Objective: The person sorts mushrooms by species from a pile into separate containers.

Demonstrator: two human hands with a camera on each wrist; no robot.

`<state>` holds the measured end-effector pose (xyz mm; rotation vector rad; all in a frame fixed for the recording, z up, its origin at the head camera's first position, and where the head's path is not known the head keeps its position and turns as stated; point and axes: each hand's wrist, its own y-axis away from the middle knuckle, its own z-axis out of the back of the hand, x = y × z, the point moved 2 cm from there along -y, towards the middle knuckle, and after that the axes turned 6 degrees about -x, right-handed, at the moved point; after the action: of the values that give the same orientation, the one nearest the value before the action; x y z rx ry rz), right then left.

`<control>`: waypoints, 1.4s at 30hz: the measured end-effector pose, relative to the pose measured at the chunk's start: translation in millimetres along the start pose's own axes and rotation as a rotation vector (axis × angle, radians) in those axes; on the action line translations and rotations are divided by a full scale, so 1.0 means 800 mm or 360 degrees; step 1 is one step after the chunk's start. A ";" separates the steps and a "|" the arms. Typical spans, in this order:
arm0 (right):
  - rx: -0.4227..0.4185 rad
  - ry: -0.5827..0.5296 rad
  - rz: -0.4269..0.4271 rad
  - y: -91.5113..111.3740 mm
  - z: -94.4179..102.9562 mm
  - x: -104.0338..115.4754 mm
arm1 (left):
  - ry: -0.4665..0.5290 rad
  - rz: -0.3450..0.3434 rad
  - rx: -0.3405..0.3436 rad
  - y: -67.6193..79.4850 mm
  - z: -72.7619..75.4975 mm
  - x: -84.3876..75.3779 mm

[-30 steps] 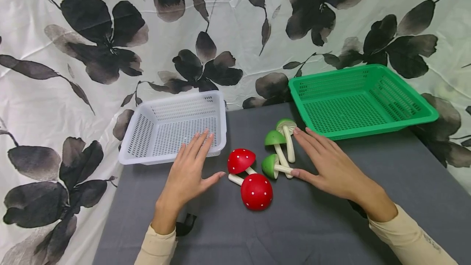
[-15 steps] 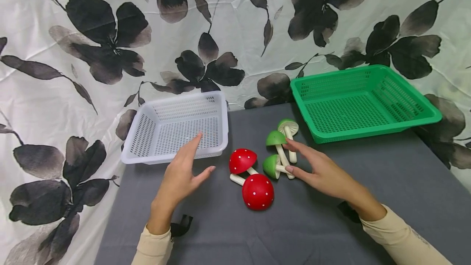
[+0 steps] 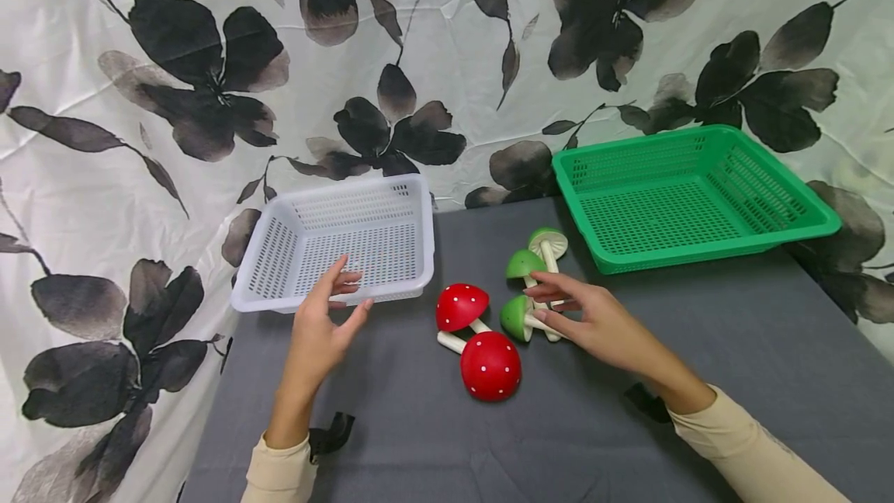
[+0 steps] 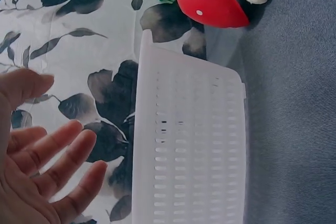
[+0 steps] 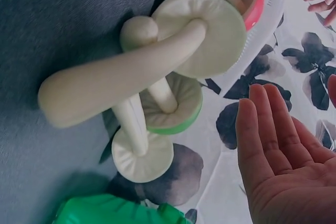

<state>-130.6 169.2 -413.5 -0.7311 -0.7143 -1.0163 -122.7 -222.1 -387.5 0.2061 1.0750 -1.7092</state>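
Note:
In the head view, my right hand hovers over the green-capped toy mushrooms, fingers loosely bent with nothing gripped. One such mushroom lies nearest its thumb, a second sits just behind, and a third is farthest back. The right wrist view shows their pale stems crossing, the palm apart from them. Two red toy mushrooms with white dots, one in front and one behind, lie to the left. My left hand floats at the white basket's near rim, relaxed and holding nothing.
The white basket stands at the back left of the grey-covered table. At the back right is a green basket. Behind both hangs a white cloth with dark flowers. A black strap shows at my left wrist.
My left hand has drawn back to the left, away from over the white basket, its fingers bending. The right hand has shifted slightly left over the green mushrooms, fingers more bent. The mushrooms keep their places.

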 end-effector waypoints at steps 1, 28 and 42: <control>0.0008 -0.0021 -0.0015 -0.002 -0.001 0.000 | 0.0021 0.0051 -0.0021 0.001 0.002 0.002; 0.0180 -0.0309 -0.0179 -0.020 -0.040 0.009 | 0.0401 0.0948 -0.0380 0.042 0.043 0.065; 0.0339 -0.0422 -0.0265 -0.031 -0.058 0.013 | 0.0016 0.0928 -0.0521 0.052 0.035 0.101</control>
<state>-141.1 118.4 -425.9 -0.6339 -1.1109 -0.9841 -112.6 -299.2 -442.6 0.2856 1.1472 -1.0009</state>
